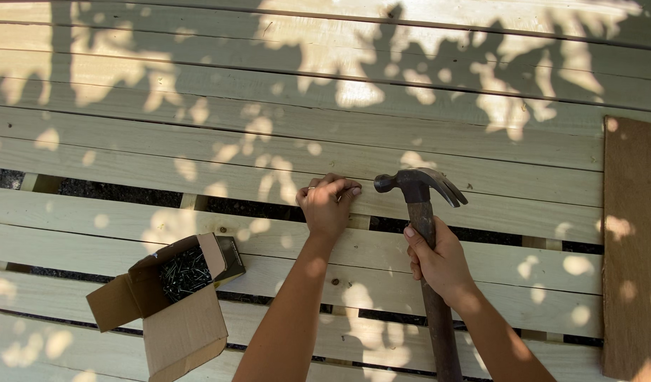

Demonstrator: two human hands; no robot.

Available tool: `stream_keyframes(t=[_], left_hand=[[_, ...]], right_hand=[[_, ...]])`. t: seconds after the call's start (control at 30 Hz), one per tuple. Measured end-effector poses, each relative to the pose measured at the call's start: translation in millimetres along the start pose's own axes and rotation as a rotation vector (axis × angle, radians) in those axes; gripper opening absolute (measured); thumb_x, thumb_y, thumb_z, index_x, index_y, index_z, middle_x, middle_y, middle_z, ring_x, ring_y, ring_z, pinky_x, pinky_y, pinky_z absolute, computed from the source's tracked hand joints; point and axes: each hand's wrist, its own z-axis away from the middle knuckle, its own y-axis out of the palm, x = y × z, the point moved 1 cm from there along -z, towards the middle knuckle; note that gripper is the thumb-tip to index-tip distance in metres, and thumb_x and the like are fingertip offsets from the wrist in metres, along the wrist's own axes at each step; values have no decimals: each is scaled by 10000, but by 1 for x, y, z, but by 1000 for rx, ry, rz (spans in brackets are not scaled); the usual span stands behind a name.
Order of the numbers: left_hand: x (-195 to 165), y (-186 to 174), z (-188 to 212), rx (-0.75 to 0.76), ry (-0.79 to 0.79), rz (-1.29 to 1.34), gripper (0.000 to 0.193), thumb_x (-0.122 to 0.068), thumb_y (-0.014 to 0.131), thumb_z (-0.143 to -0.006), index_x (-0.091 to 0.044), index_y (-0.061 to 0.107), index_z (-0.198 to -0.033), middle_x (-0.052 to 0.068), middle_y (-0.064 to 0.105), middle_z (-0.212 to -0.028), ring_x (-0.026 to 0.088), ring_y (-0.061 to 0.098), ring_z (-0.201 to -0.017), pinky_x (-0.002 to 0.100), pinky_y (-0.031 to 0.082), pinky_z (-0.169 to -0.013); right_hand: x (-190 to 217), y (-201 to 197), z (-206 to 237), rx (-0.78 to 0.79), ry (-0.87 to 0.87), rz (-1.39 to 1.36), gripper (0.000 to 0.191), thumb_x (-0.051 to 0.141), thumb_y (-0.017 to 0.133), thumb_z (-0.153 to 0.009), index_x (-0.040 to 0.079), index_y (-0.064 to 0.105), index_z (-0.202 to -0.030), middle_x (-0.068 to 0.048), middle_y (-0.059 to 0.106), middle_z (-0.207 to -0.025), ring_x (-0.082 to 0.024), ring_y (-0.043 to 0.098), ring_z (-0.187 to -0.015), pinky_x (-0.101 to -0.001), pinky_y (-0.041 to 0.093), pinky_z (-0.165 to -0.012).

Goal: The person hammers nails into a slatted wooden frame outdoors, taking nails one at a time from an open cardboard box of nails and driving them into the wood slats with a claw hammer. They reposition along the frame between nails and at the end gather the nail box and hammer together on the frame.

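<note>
I see the left hand (327, 205) pinching a nail (356, 189) on a plank (481, 205), right hand (438, 262) gripping a hammer (419, 187) (head beside the nail), open box of nails (173, 297) nearby.

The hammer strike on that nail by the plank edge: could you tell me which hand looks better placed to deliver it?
The right hand, probably: it grips the hammer, whose head sits beside the left hand. The left hand's fingertips pinch at the plank edge, apparently steadying a nail too small to see.

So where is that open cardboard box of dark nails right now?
The open cardboard box of dark nails lies on the pale wooden deck boards at lower left of the head view, left of the person's left forearm.
</note>
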Motion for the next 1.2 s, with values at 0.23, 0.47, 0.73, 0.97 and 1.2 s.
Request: stream_keyframes(t=[0.23,0.47,0.73,0.97,1.2], left_hand=[[-2,-2,4,-27,37,-25,108,-318,791,-837,-213,807,-851,-100,727,-900,164,606,-966,449,297,-1023],[-2,2,8,-46,165,-84,90,-283,752,-883,-207,799,-872,-110,727,-956,167,606,-975,486,283,-1061],[1,7,9,-25,225,-141,100,-288,744,-876,-207,801,-887,-100,733,-989,175,607,-1019,507,290,-1070],[3,11,9,-59,214,-149,93,-267,737,-894,-199,797,-917,-97,734,-996,177,615,-1034,527,286,-1096],[3,12,10,-73,221,-142,93,-266,739,-895,-194,797,-906,-94,730,-989,174,620,-1017,546,287,-1099]], right_hand=[[-3,2,-1,11,-6,10,232,273,599,-995,59,533,-931,-33,508,-610,-122,462,-437,-314,443,-417],[5,2,-1,-19,-93,161,250,285,603,-993,48,560,-929,-38,540,-563,-133,509,-413,-316,454,-404],[19,5,5,-75,-195,444,280,319,625,-969,45,590,-1018,-45,607,-543,-127,575,-438,-297,458,-434],[23,7,6,-43,-224,499,277,319,608,-976,48,595,-1032,-31,619,-568,-124,579,-433,-294,452,-423],[25,6,7,-42,-205,458,272,309,606,-979,45,588,-1041,-42,601,-547,-119,553,-414,-291,436,-403]])
